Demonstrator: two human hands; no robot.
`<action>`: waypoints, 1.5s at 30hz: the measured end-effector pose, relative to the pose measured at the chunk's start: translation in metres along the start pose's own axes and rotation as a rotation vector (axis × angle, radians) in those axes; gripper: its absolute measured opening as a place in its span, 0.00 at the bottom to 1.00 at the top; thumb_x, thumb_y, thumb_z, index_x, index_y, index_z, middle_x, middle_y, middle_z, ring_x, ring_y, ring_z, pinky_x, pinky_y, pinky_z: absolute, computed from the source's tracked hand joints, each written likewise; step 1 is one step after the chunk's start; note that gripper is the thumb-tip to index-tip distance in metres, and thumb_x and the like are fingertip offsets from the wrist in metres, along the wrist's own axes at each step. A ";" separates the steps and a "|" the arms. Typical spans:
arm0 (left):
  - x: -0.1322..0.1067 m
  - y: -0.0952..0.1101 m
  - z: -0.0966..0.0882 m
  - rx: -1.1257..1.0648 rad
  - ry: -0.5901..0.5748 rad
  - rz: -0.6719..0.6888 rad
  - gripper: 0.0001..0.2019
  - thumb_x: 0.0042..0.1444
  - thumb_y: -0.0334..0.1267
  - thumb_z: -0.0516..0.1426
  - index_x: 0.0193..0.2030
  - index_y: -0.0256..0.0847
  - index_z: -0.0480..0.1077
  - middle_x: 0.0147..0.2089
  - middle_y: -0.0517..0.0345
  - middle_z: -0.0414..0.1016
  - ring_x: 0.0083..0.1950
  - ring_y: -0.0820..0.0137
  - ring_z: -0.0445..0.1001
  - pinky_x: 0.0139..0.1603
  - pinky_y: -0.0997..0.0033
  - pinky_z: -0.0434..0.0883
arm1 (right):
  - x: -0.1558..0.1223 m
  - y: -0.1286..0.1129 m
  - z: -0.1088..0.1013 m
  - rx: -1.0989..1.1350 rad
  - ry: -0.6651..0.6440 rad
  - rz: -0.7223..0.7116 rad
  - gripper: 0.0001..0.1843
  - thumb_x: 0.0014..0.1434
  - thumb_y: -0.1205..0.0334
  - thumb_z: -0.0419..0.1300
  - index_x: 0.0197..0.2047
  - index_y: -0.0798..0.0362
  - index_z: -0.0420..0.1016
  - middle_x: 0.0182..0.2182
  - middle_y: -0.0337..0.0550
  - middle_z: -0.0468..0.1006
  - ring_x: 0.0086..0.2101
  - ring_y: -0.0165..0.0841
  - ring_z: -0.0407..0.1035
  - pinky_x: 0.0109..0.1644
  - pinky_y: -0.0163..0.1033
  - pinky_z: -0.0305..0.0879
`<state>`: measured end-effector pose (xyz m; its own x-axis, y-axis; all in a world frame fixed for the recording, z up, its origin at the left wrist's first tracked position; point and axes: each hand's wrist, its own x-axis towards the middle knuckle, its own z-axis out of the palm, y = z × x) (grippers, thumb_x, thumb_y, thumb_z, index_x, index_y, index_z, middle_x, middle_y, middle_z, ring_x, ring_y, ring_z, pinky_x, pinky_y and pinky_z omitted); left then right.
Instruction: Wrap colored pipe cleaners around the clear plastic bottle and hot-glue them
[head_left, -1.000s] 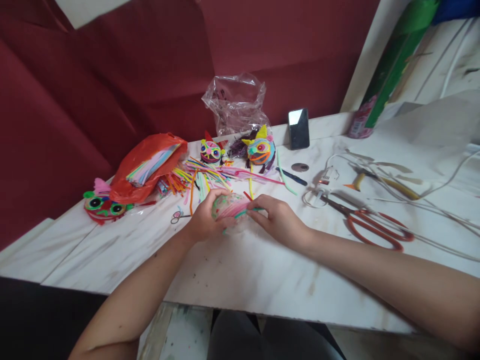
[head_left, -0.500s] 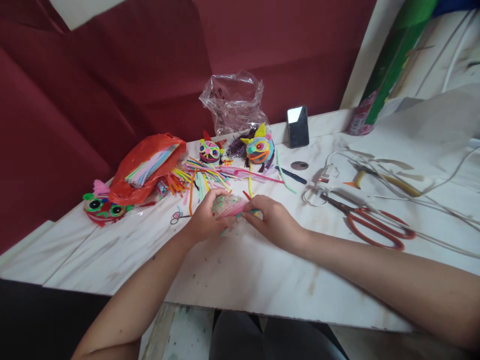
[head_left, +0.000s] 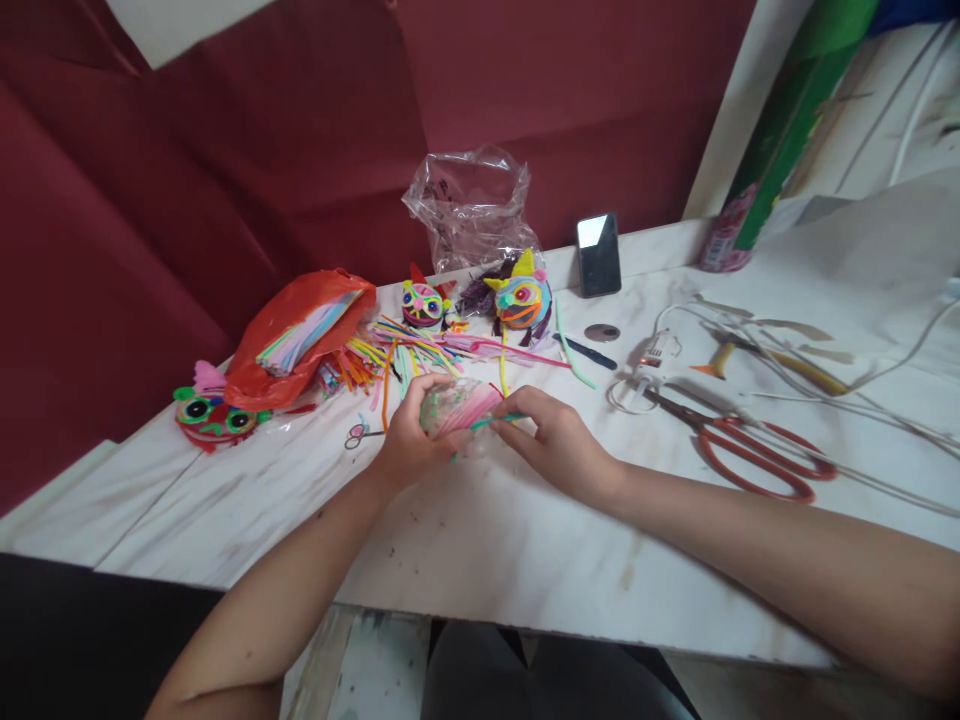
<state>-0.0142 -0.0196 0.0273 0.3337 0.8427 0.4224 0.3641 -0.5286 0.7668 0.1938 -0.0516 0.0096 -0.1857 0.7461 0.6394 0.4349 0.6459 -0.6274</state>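
Observation:
My left hand [head_left: 416, 435] curls around a clear rounded piece with pink strands [head_left: 472, 405] laid across it. It may be a plastic ball or a wrapped bundle; I cannot tell. My right hand [head_left: 551, 430] pinches a teal pipe cleaner [head_left: 486, 422] along the near right side of this piece. Just behind both hands lies a loose pile of coloured pipe cleaners [head_left: 420, 345], with a yellow pipe cleaner [head_left: 504, 375] apart from it. Small scissors [head_left: 355, 436] rest left of my left hand, their blades partly hidden by it.
Large red-handled scissors [head_left: 772, 455], pliers [head_left: 795, 370] and a white charger [head_left: 660, 348] with cables lie at right. A phone [head_left: 598, 255] leans at the back. Pipe-cleaner heads [head_left: 523, 295] stand near a red bag [head_left: 255, 330] and a clear bag [head_left: 472, 215].
My right fingers have lifted slightly and opened out to the right, and more of the teal pipe cleaner shows between them. The pink strands are more visible. The view has shifted slightly.

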 end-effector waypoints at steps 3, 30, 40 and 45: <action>0.000 -0.002 -0.001 0.023 -0.009 0.020 0.31 0.43 0.45 0.66 0.54 0.42 0.62 0.55 0.50 0.68 0.57 0.58 0.68 0.58 0.59 0.65 | 0.001 0.000 0.000 0.010 0.002 0.005 0.03 0.60 0.67 0.58 0.36 0.52 0.73 0.33 0.44 0.78 0.36 0.35 0.72 0.40 0.40 0.70; 0.002 -0.005 0.008 0.055 -0.058 0.109 0.31 0.43 0.44 0.66 0.52 0.42 0.59 0.53 0.49 0.64 0.55 0.58 0.66 0.57 0.57 0.65 | -0.002 0.002 0.004 -0.034 -0.014 0.034 0.03 0.56 0.69 0.60 0.34 0.53 0.70 0.31 0.43 0.75 0.33 0.34 0.71 0.38 0.40 0.70; -0.002 -0.015 0.008 0.108 -0.020 0.249 0.32 0.45 0.44 0.66 0.56 0.43 0.59 0.58 0.46 0.61 0.61 0.55 0.62 0.63 0.53 0.61 | 0.000 0.007 0.005 0.004 0.013 0.054 0.03 0.55 0.70 0.61 0.33 0.53 0.72 0.30 0.42 0.75 0.31 0.33 0.70 0.37 0.40 0.69; -0.002 -0.012 0.011 0.119 -0.027 0.250 0.30 0.45 0.45 0.66 0.54 0.44 0.61 0.58 0.46 0.61 0.62 0.55 0.62 0.62 0.54 0.62 | 0.000 0.005 0.006 -0.019 0.004 0.027 0.04 0.54 0.71 0.61 0.33 0.53 0.71 0.30 0.43 0.74 0.32 0.34 0.69 0.37 0.40 0.69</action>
<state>-0.0095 -0.0158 0.0122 0.4482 0.6824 0.5775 0.3668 -0.7295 0.5773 0.1912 -0.0475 0.0037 -0.1702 0.7625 0.6242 0.4564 0.6224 -0.6358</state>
